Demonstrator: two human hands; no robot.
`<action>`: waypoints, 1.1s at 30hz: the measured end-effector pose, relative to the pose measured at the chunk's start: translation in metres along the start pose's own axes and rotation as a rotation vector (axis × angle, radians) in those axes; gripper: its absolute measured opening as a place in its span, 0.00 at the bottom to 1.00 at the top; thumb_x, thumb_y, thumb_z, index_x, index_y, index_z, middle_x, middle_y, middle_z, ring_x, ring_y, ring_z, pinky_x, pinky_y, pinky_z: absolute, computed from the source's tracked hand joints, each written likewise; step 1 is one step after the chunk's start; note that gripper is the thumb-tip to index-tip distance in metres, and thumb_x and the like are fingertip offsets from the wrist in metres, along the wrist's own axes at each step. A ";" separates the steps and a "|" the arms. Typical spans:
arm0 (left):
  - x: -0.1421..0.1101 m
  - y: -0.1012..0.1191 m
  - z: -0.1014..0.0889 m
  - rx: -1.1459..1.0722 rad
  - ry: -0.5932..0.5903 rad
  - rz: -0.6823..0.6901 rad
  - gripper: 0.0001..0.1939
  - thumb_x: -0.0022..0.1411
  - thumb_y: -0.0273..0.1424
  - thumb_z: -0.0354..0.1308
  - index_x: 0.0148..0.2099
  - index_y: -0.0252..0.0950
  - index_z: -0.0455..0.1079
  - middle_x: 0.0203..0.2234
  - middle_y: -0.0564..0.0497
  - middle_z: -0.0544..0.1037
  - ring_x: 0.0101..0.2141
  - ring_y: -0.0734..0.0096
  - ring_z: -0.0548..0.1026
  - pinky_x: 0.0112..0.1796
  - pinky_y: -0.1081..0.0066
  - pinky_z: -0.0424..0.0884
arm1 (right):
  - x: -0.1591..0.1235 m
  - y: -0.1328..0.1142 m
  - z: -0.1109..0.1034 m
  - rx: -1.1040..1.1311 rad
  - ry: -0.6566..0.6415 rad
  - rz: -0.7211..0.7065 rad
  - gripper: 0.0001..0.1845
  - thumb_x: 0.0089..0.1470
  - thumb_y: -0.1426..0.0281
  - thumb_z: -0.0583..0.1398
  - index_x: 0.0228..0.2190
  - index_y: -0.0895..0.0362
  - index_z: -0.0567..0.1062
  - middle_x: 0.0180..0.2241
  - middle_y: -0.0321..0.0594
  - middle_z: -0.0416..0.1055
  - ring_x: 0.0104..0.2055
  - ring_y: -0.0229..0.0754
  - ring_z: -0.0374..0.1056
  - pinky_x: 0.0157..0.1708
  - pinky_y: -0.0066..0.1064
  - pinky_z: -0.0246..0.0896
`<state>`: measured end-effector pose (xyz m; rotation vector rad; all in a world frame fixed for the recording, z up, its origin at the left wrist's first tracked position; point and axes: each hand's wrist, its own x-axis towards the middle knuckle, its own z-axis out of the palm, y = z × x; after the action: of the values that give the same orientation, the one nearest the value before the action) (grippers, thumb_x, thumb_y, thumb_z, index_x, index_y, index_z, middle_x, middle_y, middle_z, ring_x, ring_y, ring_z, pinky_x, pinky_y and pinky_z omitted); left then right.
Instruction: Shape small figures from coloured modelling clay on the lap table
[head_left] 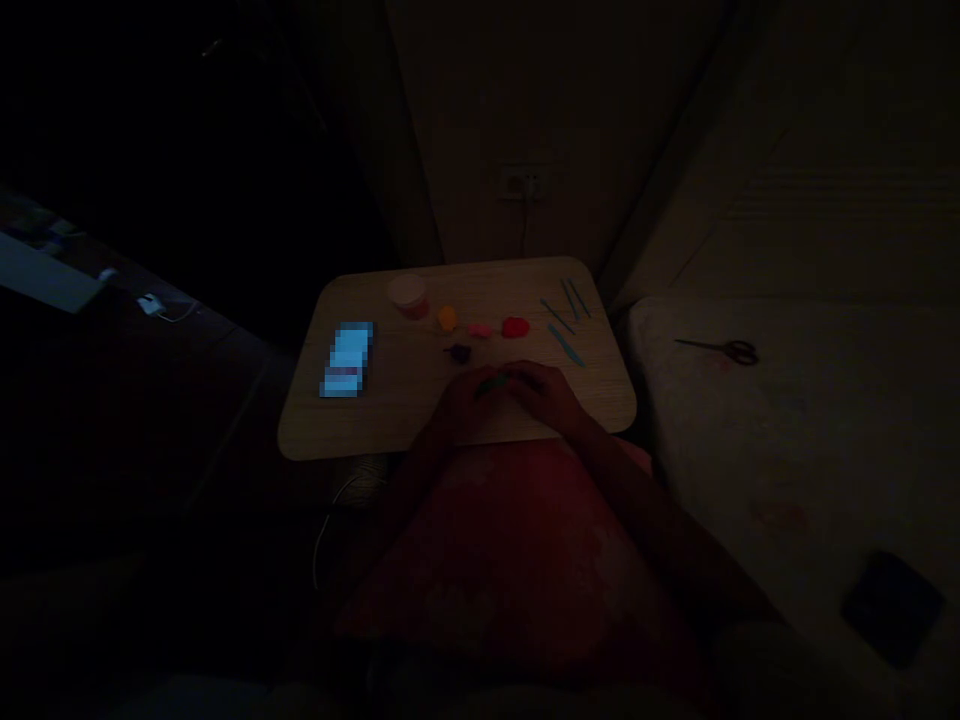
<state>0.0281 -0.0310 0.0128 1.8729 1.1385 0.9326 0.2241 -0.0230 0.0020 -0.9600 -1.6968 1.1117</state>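
In the dim light, my left hand (466, 394) and my right hand (546, 390) meet over the near part of the small table. Between their fingers is a small piece of green modelling clay (493, 382), partly covered. Both hands have curled fingers. Just beyond them lie lumps of clay: dark purple (460, 353), orange (447, 318), pink (480, 330) and red (515, 327). The purple lump has a thin dark point sticking out to the left.
A pale tub (409, 293) stands at the table's back left; a lit phone (348, 360) lies nearer. Several teal modelling tools (566, 344) lie at the right of the wooden table (390, 420). Scissors (729, 350) rest on the pale bed at right. A plugged socket (523, 183) is behind.
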 end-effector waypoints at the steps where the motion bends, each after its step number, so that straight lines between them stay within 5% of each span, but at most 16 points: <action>1: 0.000 0.001 0.000 -0.016 0.000 -0.001 0.16 0.67 0.44 0.59 0.37 0.36 0.75 0.30 0.52 0.77 0.32 0.68 0.72 0.36 0.70 0.69 | 0.000 0.000 0.000 -0.004 -0.010 -0.003 0.15 0.60 0.57 0.63 0.44 0.52 0.80 0.43 0.43 0.81 0.44 0.47 0.76 0.48 0.38 0.69; 8: 0.002 -0.006 -0.001 0.021 -0.047 0.004 0.16 0.68 0.42 0.58 0.33 0.35 0.73 0.27 0.52 0.75 0.31 0.69 0.71 0.34 0.70 0.65 | -0.001 -0.001 -0.003 -0.117 -0.025 0.027 0.18 0.54 0.54 0.68 0.36 0.55 0.76 0.28 0.35 0.72 0.29 0.39 0.65 0.30 0.30 0.58; 17: 0.004 -0.001 -0.002 0.034 -0.134 0.032 0.19 0.70 0.39 0.51 0.27 0.35 0.64 0.21 0.55 0.67 0.26 0.72 0.64 0.31 0.69 0.57 | 0.000 -0.009 -0.001 -0.183 -0.114 -0.039 0.19 0.61 0.55 0.62 0.27 0.56 0.75 0.24 0.35 0.71 0.27 0.38 0.63 0.30 0.30 0.54; 19: 0.003 0.003 -0.003 -0.024 -0.099 0.001 0.21 0.70 0.40 0.51 0.26 0.36 0.62 0.21 0.55 0.64 0.25 0.73 0.61 0.30 0.70 0.57 | 0.000 -0.009 -0.003 -0.146 0.007 -0.025 0.18 0.62 0.57 0.61 0.26 0.56 0.73 0.24 0.35 0.70 0.28 0.38 0.63 0.30 0.31 0.55; 23: 0.000 0.003 -0.006 -0.135 0.043 -0.099 0.25 0.70 0.45 0.52 0.24 0.37 0.56 0.19 0.56 0.58 0.23 0.75 0.56 0.27 0.71 0.55 | 0.002 -0.004 -0.011 -0.020 0.597 0.067 0.19 0.65 0.60 0.58 0.23 0.53 0.66 0.22 0.33 0.63 0.26 0.38 0.60 0.30 0.31 0.56; 25: 0.000 0.000 -0.007 -0.177 0.120 -0.121 0.26 0.70 0.47 0.52 0.24 0.38 0.57 0.18 0.56 0.59 0.23 0.74 0.57 0.26 0.71 0.55 | 0.004 -0.001 -0.014 0.051 0.722 0.098 0.20 0.66 0.59 0.57 0.23 0.53 0.65 0.22 0.32 0.61 0.25 0.38 0.58 0.28 0.31 0.56; 28: 0.001 -0.004 -0.005 -0.195 0.107 -0.098 0.23 0.70 0.46 0.53 0.27 0.36 0.65 0.21 0.54 0.66 0.24 0.74 0.63 0.29 0.71 0.62 | 0.005 0.003 -0.013 0.007 0.557 0.070 0.18 0.63 0.58 0.60 0.25 0.55 0.72 0.24 0.35 0.67 0.29 0.40 0.64 0.32 0.32 0.61; 33: 0.002 -0.006 -0.002 -0.192 0.079 -0.087 0.15 0.69 0.40 0.56 0.49 0.35 0.76 0.25 0.55 0.71 0.26 0.74 0.67 0.30 0.73 0.64 | 0.004 0.007 -0.011 -0.045 0.362 -0.010 0.14 0.64 0.60 0.59 0.36 0.55 0.81 0.35 0.41 0.78 0.40 0.45 0.74 0.43 0.37 0.68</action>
<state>0.0247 -0.0266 0.0087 1.6331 1.1251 1.0362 0.2335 -0.0141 -0.0012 -1.1059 -1.4332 0.8363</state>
